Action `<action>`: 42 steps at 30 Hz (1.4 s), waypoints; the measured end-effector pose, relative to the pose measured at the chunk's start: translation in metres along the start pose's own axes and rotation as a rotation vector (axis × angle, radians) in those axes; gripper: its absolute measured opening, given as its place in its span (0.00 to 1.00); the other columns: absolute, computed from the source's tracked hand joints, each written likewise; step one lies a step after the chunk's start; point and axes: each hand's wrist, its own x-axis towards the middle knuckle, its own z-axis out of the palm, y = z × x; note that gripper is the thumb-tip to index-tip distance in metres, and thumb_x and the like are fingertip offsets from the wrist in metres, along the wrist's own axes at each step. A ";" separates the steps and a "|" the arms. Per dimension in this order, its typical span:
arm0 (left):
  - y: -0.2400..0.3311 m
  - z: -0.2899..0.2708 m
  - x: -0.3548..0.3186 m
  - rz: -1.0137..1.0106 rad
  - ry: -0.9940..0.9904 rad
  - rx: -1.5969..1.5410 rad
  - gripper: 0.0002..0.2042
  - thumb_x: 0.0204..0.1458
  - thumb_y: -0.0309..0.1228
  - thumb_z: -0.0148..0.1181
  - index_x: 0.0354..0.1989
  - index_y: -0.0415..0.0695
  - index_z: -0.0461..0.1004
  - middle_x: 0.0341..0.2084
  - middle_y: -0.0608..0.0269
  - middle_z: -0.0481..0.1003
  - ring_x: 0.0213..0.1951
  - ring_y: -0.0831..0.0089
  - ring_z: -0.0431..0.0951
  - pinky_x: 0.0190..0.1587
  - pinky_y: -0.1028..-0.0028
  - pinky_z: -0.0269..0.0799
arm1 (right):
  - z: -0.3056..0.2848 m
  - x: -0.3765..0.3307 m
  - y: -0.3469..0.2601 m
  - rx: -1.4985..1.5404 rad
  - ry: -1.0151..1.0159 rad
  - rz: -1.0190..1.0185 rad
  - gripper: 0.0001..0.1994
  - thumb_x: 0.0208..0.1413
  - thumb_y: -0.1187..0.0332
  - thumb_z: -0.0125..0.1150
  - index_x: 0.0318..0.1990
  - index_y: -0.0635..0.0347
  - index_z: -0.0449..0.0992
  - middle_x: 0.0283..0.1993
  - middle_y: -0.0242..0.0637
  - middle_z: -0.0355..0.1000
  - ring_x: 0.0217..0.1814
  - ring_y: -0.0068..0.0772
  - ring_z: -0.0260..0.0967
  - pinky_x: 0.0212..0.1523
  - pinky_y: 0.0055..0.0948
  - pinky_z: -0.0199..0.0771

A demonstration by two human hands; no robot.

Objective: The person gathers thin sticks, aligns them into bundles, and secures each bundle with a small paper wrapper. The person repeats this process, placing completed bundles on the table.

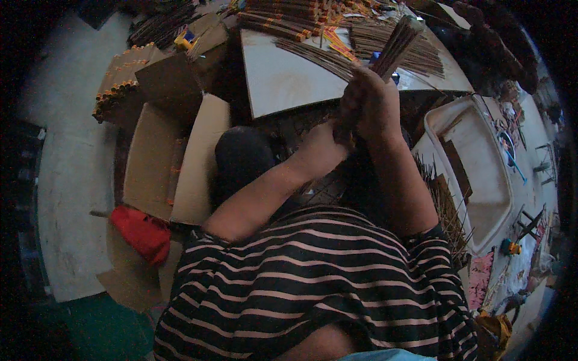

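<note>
One bundle of thin brown sticks (394,45) is gathered upright above the white board (289,78), the right hand (370,99) closed around it and the left hand (322,150) gripping its lower end. Many loose sticks (415,51) lie unbundled on the board, so most gathering looks undone.

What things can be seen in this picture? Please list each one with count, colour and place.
bundle of thin sticks: one, dark brown, gripped in both hands.
loose sticks: many, dark brown, fanned on the board.
board: one, pale, top centre.
cardboard boxes: several, tan, left.
red bag: one, lower left.
tub: one, white, right.
striped shirt: one, black with pale stripes, bottom centre.
left hand: one, low on the bundle.
right hand: one, above it.
</note>
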 end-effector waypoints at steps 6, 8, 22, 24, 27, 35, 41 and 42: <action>-0.014 0.004 0.001 0.012 0.101 0.055 0.19 0.46 0.32 0.54 0.45 0.37 0.64 0.35 0.43 0.72 0.40 0.50 0.72 0.43 0.61 0.66 | -0.003 0.016 0.004 -0.099 0.094 -0.053 0.13 0.49 0.67 0.53 0.18 0.51 0.56 0.12 0.23 0.49 0.10 0.19 0.45 0.11 0.21 0.46; -0.019 0.007 0.004 0.038 0.159 0.048 0.20 0.46 0.32 0.55 0.47 0.36 0.62 0.35 0.43 0.72 0.40 0.50 0.72 0.43 0.61 0.66 | -0.002 0.017 0.000 -0.097 0.095 -0.027 0.13 0.49 0.67 0.54 0.18 0.51 0.56 0.12 0.24 0.49 0.10 0.19 0.45 0.12 0.21 0.47; -0.069 -0.004 0.043 0.034 0.117 -0.186 0.18 0.44 0.31 0.56 0.44 0.39 0.64 0.26 0.49 0.72 0.32 0.55 0.73 0.36 0.64 0.68 | -0.006 0.134 -0.038 -0.691 -0.109 -0.425 0.08 0.48 0.67 0.52 0.21 0.55 0.64 0.15 0.29 0.59 0.16 0.22 0.56 0.17 0.22 0.57; -0.072 -0.023 0.052 -0.337 0.073 -0.343 0.16 0.44 0.31 0.57 0.41 0.41 0.65 0.22 0.56 0.70 0.25 0.63 0.71 0.30 0.67 0.68 | 0.000 0.169 -0.038 -0.339 0.010 -0.372 0.07 0.49 0.67 0.52 0.28 0.61 0.70 0.23 0.32 0.67 0.26 0.25 0.64 0.28 0.23 0.64; -0.073 -0.050 0.059 -0.378 0.176 -0.858 0.09 0.43 0.26 0.56 0.32 0.44 0.62 0.14 0.70 0.62 0.10 0.82 0.58 0.10 0.79 0.54 | -0.033 0.221 -0.024 -0.885 -0.040 -0.260 0.07 0.46 0.68 0.57 0.29 0.63 0.73 0.25 0.31 0.69 0.28 0.24 0.66 0.30 0.23 0.66; -0.093 -0.077 0.070 -0.420 0.172 -1.138 0.12 0.43 0.22 0.54 0.35 0.41 0.60 0.08 0.69 0.59 0.07 0.79 0.58 0.09 0.77 0.54 | -0.110 0.293 0.062 -2.004 -0.109 -0.163 0.14 0.43 0.57 0.57 0.30 0.57 0.76 0.30 0.44 0.72 0.34 0.47 0.70 0.34 0.38 0.69; -0.090 -0.087 0.069 -0.460 0.171 -1.204 0.12 0.43 0.21 0.53 0.36 0.40 0.60 0.08 0.69 0.59 0.07 0.79 0.57 0.09 0.77 0.54 | -0.103 0.296 0.058 -2.053 -0.111 -0.047 0.12 0.44 0.61 0.53 0.28 0.59 0.75 0.28 0.48 0.71 0.33 0.50 0.70 0.32 0.42 0.69; -0.090 -0.087 0.068 -0.452 0.171 -1.221 0.11 0.43 0.21 0.52 0.36 0.40 0.60 0.08 0.69 0.59 0.07 0.79 0.57 0.09 0.77 0.53 | -0.104 0.296 0.059 -2.061 -0.123 -0.102 0.11 0.44 0.62 0.52 0.28 0.59 0.75 0.28 0.49 0.71 0.33 0.50 0.70 0.32 0.42 0.69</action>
